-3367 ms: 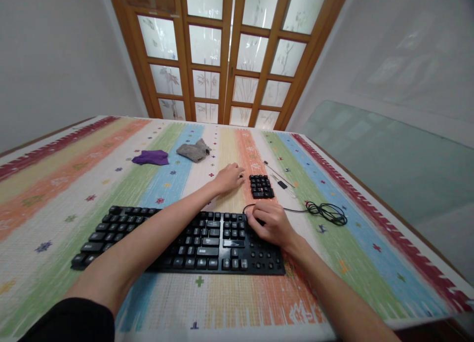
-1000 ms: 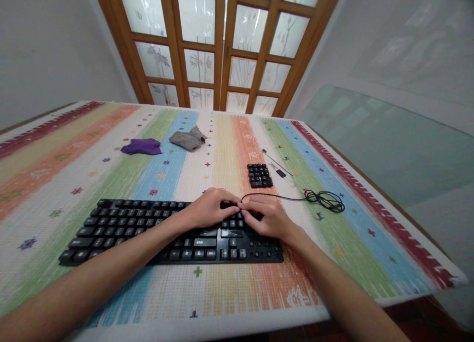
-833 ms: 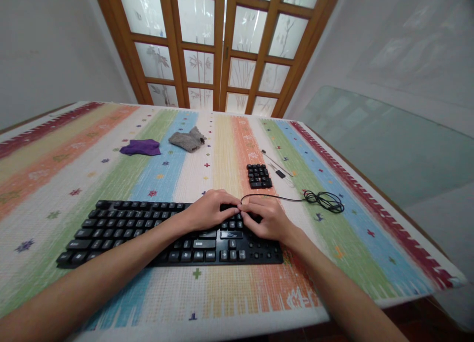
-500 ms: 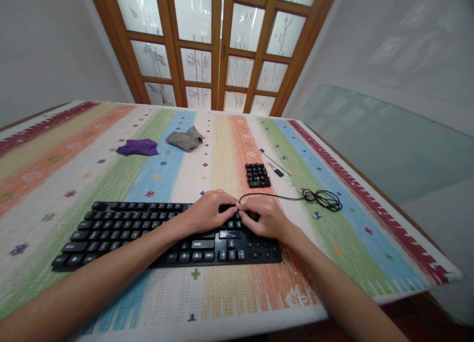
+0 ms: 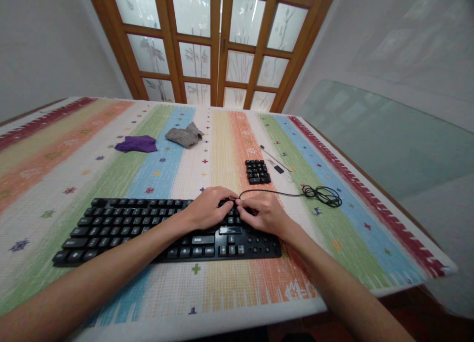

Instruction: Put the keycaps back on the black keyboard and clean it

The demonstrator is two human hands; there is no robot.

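Where the bench meets its near edge, the striped, patterned top holds a black keyboard, lying flat and lengthwise from left to right. The left forearm crosses over the keys. At the keyboard's right end, short bare stems stand in the number section. The left hand is palm down over the upper rows, fingers bent, tips directed right. The right hand rests over the upper right corner, fingers curled, tips directed left. The fingertips of both hands come together at the far edge, where the cable leaves the keyboard; whether they grip anything between them cannot be told.

The cable runs right to a loose coil. Beyond the right hand, black keycaps are set in a compact block. Just right of this block lie a small black-ended tool and a thin rod. Farther left, a purple cloth lies near a grey cloth. Past the bench stands a wood-framed door with frosted panes.
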